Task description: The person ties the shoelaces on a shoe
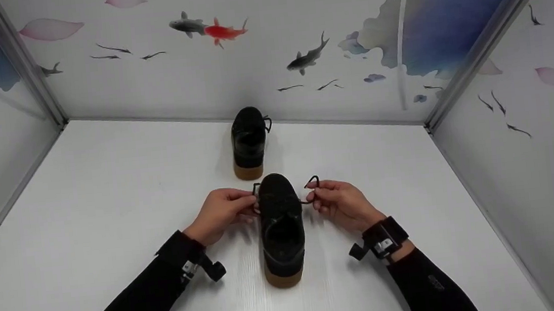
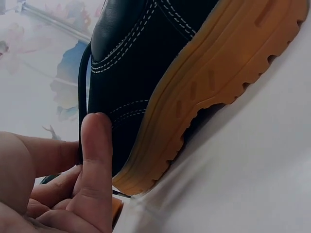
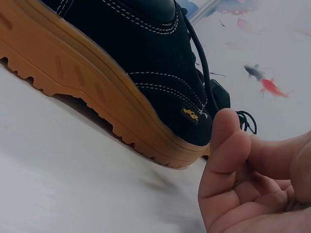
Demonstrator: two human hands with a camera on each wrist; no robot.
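Observation:
A black shoe [image 1: 283,231] with a tan sole [image 2: 204,77] stands upright on the table, toe pointing away from me. Left of its front part, my left hand [image 1: 223,209] pinches one end of the black shoelace [image 2: 83,92] between thumb and fingers. On the other side, my right hand [image 1: 340,200] pinches the opposite lace end [image 3: 203,58], a small loop of it curving above the fingertips. Both ends run from the top of the shoe out to the hands. White stitching and a small yellow-marked tag [image 3: 189,113] show on the shoe's right side.
Just beyond the toe stands a second black shoe [image 1: 249,143], its lace hanging out on the right. The white table [image 1: 155,157] is bounded by walls [image 1: 249,77] printed with fish and petals. Each wrist wears a black strap with a camera.

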